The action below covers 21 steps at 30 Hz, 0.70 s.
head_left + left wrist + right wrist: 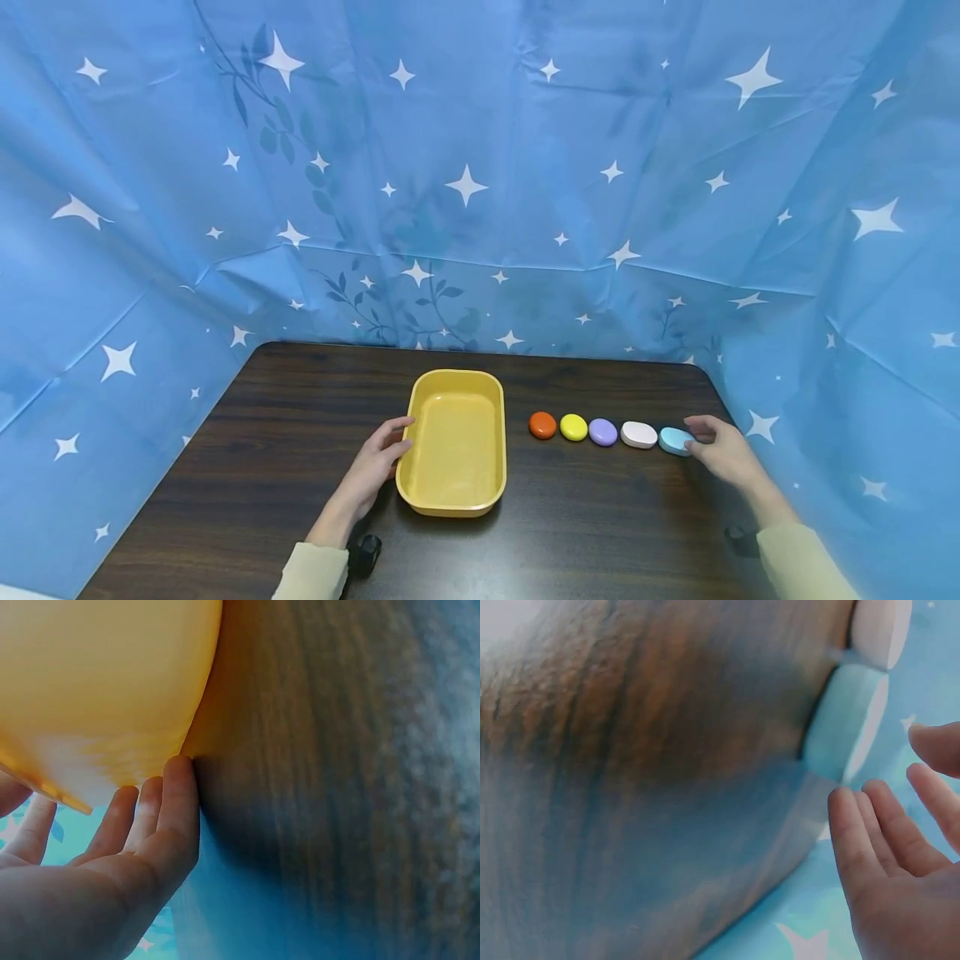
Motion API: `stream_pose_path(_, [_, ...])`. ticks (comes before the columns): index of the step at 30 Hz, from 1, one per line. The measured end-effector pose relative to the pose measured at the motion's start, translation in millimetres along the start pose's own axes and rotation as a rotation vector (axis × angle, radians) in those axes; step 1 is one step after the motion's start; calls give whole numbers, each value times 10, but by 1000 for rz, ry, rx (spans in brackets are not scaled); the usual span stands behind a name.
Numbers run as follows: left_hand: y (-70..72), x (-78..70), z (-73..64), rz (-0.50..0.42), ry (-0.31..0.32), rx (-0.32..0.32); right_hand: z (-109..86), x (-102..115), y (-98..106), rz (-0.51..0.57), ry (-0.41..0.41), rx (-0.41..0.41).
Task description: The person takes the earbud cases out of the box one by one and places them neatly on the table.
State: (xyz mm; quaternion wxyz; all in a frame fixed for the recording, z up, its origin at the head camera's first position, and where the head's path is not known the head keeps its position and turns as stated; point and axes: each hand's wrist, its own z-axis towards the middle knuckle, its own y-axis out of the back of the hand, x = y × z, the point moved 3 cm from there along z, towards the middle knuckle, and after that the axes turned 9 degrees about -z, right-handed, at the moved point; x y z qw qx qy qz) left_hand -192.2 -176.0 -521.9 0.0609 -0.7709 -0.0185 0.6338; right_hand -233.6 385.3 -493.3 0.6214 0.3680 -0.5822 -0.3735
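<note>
A yellow rectangular tray (450, 510) with rounded corners stands on the dark table, its inside bare. My left hand (369, 468) is at its left side, fingertips touching the outer wall of the tray (112, 690) with fingers loosely bent. At the right end of a row lies a light blue oval bar (673, 442), like a soap, with a paler side in the right wrist view. Beside it my right hand (723, 452) has its fingers spread and loose. The right wrist view shows those fingertips just short of the light blue bar (844, 724).
Leftward from the blue bar run a white oval bar (639, 435), a purple round piece (603, 432), a yellow one (573, 427) and an orange-red one (542, 425). The wood-grain table (585, 525) meets a blue star-patterned curtain (525, 317) at the back and sides.
</note>
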Motion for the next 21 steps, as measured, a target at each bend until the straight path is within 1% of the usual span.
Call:
stream_pose_path(3, [-5,9,-11,8,-7,-3,-38,125,50,-14,15,-18])
stream_pose_path(6, [-6,4,-33,48,-22,-19,-70,259,69,-13,14,-20])
stream_pose_path(11, [-20,-42,-68,126,-77,-38,-104,439,72,-13,25,-42])
stream_pose_path(14, [-22,-63,-93,160,-103,-51,-133,542,75,-10,41,-63])
stream_pose_path(17, [-17,-65,-118,200,-112,-64,-172,649,73,-6,61,-77])
stream_pose_path(21, [2,-70,-147,271,-147,-86,-201,801,62,-38,108,-102])
